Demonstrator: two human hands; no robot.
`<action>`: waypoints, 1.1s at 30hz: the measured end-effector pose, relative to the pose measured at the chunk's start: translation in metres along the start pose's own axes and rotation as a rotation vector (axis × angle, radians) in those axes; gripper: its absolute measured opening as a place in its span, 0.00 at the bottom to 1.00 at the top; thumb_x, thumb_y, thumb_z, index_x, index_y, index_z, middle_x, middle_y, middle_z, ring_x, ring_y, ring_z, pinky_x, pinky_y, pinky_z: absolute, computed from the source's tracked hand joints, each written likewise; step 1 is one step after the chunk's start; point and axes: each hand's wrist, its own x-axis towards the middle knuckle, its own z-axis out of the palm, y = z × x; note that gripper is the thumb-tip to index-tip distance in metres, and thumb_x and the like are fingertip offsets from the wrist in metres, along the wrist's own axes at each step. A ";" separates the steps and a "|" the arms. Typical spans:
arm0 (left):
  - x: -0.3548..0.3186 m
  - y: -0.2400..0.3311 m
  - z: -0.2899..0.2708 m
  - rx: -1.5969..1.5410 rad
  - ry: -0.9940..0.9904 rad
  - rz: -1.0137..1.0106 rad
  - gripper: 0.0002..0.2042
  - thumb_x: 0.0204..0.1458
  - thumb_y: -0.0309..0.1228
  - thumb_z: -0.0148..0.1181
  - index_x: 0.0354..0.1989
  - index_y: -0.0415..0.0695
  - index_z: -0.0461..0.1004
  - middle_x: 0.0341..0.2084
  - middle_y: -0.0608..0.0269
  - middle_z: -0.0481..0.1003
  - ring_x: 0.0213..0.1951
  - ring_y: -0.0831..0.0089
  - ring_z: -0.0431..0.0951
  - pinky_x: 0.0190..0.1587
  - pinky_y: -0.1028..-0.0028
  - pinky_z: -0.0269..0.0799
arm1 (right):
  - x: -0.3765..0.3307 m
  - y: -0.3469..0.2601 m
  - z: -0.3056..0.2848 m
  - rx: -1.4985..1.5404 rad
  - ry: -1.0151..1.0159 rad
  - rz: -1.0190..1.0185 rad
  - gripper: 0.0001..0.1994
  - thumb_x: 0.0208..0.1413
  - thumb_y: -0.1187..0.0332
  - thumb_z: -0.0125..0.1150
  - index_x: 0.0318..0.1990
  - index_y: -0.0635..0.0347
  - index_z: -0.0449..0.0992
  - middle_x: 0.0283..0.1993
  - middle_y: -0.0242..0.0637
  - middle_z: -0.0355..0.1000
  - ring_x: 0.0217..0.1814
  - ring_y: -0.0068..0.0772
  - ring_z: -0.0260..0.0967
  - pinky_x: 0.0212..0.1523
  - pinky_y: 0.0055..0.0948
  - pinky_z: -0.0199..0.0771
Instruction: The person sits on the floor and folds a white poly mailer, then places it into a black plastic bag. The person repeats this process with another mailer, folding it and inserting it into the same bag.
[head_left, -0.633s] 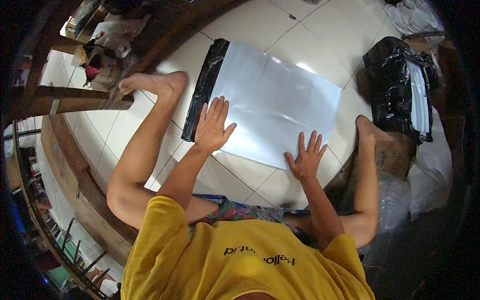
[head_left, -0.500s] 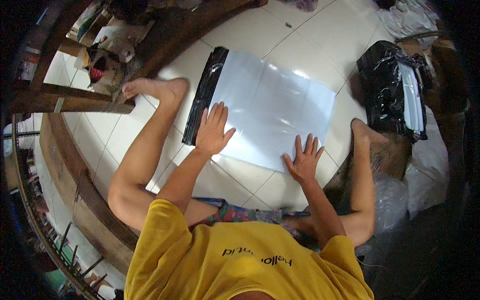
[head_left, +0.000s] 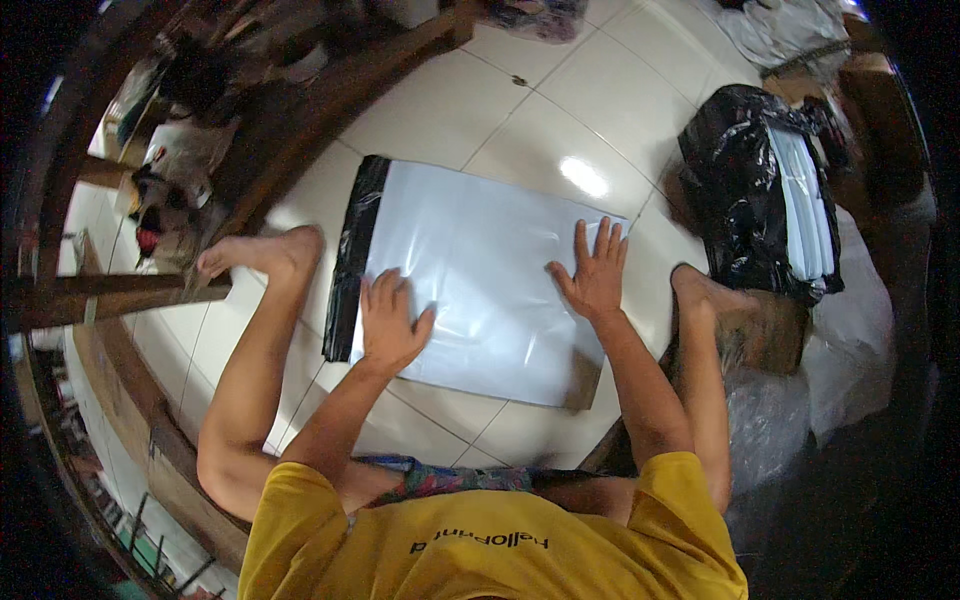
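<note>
A glossy white plastic mailer sheet (head_left: 480,280) lies flat on the tiled floor between my legs, with a black band (head_left: 357,240) along its left side. My left hand (head_left: 392,322) rests palm down on its near left part, next to the black band, fingers stretched. On the right part, close to the far right corner, my right hand (head_left: 592,268) lies flat with fingers spread. Neither hand grips anything. A shadow falls over the sheet's near right corner.
To the right, past my right foot, stands a black plastic-wrapped bundle (head_left: 735,190) with folded white sheets (head_left: 800,205) showing. Clear crumpled plastic (head_left: 765,410) lies nearer me. Wooden beams (head_left: 290,165) and a wooden plank (head_left: 150,420) border the left side.
My right hand has slid from the near right edge to the far right part of the sheet. My left hand stays on the left part, and the whole view has shifted.
</note>
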 end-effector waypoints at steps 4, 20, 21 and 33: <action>0.127 0.110 0.031 -0.340 0.007 0.311 0.30 0.57 0.41 0.58 0.63 0.32 0.64 0.67 0.40 0.59 0.70 0.45 0.55 0.73 0.50 0.46 | 0.001 0.004 0.007 0.004 -0.009 0.001 0.42 0.58 0.37 0.52 0.73 0.53 0.58 0.76 0.69 0.42 0.79 0.74 0.33 0.74 0.69 0.31; 0.167 -0.018 0.046 0.066 -0.108 0.123 0.36 0.65 0.48 0.47 0.73 0.34 0.51 0.74 0.43 0.46 0.76 0.52 0.42 0.76 0.54 0.35 | 0.001 0.005 -0.004 -0.026 -0.135 0.092 0.47 0.56 0.30 0.51 0.76 0.50 0.52 0.79 0.61 0.37 0.82 0.66 0.27 0.70 0.78 0.28; 0.166 -0.024 0.050 0.048 -0.102 0.124 0.36 0.65 0.48 0.47 0.73 0.34 0.51 0.74 0.42 0.46 0.76 0.51 0.42 0.76 0.54 0.35 | 0.008 0.005 -0.005 -0.035 -0.147 0.093 0.47 0.57 0.31 0.51 0.76 0.50 0.51 0.79 0.61 0.37 0.82 0.65 0.26 0.70 0.78 0.28; -0.043 0.043 -0.013 0.029 -0.380 0.748 0.17 0.49 0.40 0.64 0.43 0.42 0.76 0.52 0.55 0.74 0.54 0.58 0.74 0.55 0.59 0.70 | -0.134 -0.117 -0.074 0.173 -0.517 -0.551 0.19 0.53 0.60 0.66 0.50 0.57 0.73 0.51 0.46 0.68 0.56 0.45 0.68 0.50 0.43 0.74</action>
